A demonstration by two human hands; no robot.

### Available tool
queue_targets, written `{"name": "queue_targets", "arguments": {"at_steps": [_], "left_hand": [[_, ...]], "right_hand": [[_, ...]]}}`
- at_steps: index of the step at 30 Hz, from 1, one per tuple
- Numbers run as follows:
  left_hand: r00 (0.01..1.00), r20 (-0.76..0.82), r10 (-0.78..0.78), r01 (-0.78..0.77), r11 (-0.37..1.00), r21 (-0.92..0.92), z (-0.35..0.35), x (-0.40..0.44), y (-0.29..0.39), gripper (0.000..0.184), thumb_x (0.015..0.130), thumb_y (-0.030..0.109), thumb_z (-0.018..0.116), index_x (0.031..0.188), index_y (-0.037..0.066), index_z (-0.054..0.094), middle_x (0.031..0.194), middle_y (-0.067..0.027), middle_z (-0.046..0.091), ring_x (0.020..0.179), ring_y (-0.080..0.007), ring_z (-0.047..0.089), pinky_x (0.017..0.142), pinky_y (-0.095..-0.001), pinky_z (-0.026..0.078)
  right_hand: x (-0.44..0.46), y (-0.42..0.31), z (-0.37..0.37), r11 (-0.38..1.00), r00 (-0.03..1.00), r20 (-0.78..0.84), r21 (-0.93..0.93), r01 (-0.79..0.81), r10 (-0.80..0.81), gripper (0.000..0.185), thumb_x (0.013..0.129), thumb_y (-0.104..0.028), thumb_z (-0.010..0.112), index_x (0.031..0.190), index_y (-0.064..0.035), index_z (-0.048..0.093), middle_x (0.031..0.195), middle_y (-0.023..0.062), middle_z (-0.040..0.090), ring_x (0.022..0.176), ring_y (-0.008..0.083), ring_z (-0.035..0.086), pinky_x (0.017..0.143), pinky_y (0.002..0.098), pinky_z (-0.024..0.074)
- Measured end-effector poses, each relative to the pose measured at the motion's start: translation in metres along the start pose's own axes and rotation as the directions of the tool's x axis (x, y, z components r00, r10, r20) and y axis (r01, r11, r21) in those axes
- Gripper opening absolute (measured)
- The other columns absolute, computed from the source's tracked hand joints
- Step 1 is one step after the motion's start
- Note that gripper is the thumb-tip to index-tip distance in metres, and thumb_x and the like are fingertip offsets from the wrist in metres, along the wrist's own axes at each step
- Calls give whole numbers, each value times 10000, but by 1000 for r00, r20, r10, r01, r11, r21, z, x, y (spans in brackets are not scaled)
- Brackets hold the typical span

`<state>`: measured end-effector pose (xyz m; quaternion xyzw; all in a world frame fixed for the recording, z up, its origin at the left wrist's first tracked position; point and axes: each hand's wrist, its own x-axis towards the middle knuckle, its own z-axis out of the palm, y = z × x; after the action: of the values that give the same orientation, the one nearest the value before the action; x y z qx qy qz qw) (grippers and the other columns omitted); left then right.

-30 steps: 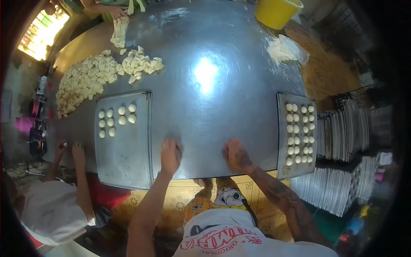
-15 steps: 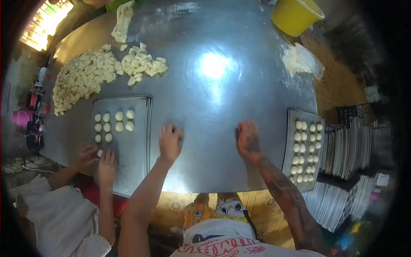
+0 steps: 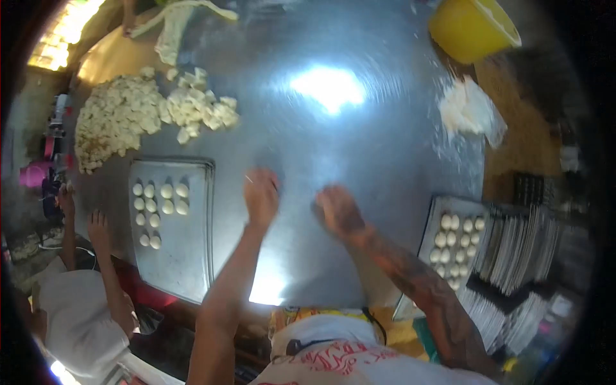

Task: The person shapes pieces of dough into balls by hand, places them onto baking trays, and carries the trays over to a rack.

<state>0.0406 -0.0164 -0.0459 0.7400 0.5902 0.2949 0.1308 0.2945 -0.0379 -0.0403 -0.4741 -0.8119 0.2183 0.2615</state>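
Observation:
My left hand [image 3: 261, 196] is curled, knuckles up, low over the metal table [image 3: 301, 256]. A short way to its right, my right hand [image 3: 339, 210] is also closed with the fingers tucked under and slightly blurred. Whatever lies beneath either palm is hidden. To the left sits a baking tray [image 3: 173, 263] with several round dough balls [image 3: 167, 191] in rows at its far side. Another tray [image 3: 417, 282] of paired dough balls [image 3: 451, 239] stands at the right edge, partly behind my right forearm.
Cut dough pieces [image 3: 122, 112] are heaped at the far left, near a long dough strip [image 3: 172, 35]. A yellow bucket [image 3: 471, 29] and a floury plastic bag [image 3: 471, 109] stand far right. A co-worker's hand [image 3: 98, 228] is at the left; stacked trays [image 3: 523, 250] at right.
My right hand has moved left, closer to my left hand. The co-worker's hands have left the left tray, where another pair of dough balls now sits. The far dough strip has been spread sideways.

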Motion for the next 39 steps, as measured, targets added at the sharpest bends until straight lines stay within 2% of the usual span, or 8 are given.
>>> {"name": "queue_targets", "arguments": {"at_steps": [11,15,19,21,25,30,34,39], "left_hand": [[993,83,85,-82,996,-36,11,85,24,103,808,44,696,863,131,696,900,-83,622,935,-313,597,816,-462,469],[963,-209,-170,133,975,-180,-35,66,16,138,867,75,730,992,122,766,980,-97,678,974,-313,616,903,-448,475],[979,179,-102,181,842,-509,-41,18,1,279,926,154,790,1195,81,781,1173,-127,708,964,-293,677,836,-406,559],[972,197,-130,216,830,-515,-85,-1,-5,285,917,131,792,1196,71,779,1162,-128,706,920,-274,689,794,-387,574],[920,54,-387,333,703,-629,-164,-98,-84,307,888,47,796,1193,48,774,1112,-122,715,835,-228,707,760,-344,591],[838,-95,-537,472,802,-366,-253,-116,-173,352,876,-3,787,1223,47,763,1074,-134,717,834,-233,713,756,-359,583],[898,-43,-438,424,888,-180,-247,-115,-187,373,886,21,785,1257,24,745,1023,-160,709,813,-278,699,764,-387,577],[790,-159,-592,531,791,-306,-252,-103,-122,433,921,107,811,1331,18,702,930,-101,701,780,-204,665,673,-363,559]], "right_hand": [[80,-14,12,993,991,-82,-59,105,-110,286,815,-62,684,1095,-58,627,957,144,596,918,360,592,799,481,474],[46,-43,-37,925,872,-315,188,-331,376,406,856,-56,786,1229,-19,627,1106,148,615,1032,332,621,870,460,520],[18,-71,-23,958,942,-189,-13,-286,278,411,921,-151,793,1293,-36,662,1114,174,603,893,319,641,817,426,559],[25,-94,3,875,882,105,117,-469,459,353,935,-142,778,1271,-55,712,1178,190,615,917,345,684,825,428,582],[65,-203,76,923,949,105,222,-314,298,281,940,-69,752,1219,-36,740,1146,131,659,981,280,726,795,379,598],[133,-294,176,964,993,107,267,18,-48,267,941,-70,729,1205,-74,692,919,121,654,859,341,733,759,428,611],[137,-276,227,981,940,339,170,-95,33,454,938,-100,753,1367,-136,610,995,155,626,900,388,715,791,474,603],[136,-239,129,964,973,65,131,-229,222,558,929,-188,791,1435,-105,570,1216,207,578,985,406,705,848,478,593]]}}
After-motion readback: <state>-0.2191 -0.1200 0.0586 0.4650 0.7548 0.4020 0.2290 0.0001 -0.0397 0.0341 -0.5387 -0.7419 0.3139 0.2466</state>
